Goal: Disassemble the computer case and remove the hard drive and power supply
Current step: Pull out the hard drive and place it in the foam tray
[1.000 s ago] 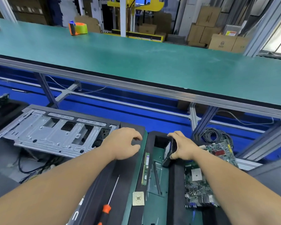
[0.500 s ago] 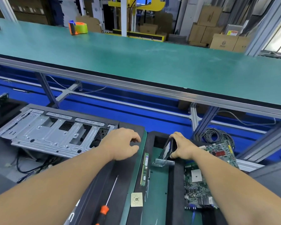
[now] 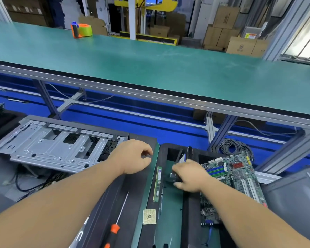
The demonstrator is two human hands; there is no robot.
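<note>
The grey metal computer case (image 3: 52, 149) lies open on its side at the left, with black cables under it. My left hand (image 3: 132, 156) rests on the corner of a black side panel (image 3: 115, 194), its fingers loosely curled and holding nothing. A hard drive (image 3: 183, 156) with a blue-edged label leans upright in the black foam tray (image 3: 190, 212). Just in front of the drive, my right hand (image 3: 190, 176) pinches a small silver metal piece (image 3: 170, 176) between fingers and thumb. No power supply is visible.
A RAM stick (image 3: 157, 183) and a CPU chip (image 3: 149, 216) lie on the green mat. An orange-handled screwdriver (image 3: 115, 228) lies on the black panel. A motherboard (image 3: 240, 172) and coiled cable (image 3: 234, 147) sit at the right. A raised green bench (image 3: 150, 68) runs across ahead.
My right hand let go of the hard drive, which now leans on its own, and dropped toward me onto the small metal piece. The left hand stayed put.
</note>
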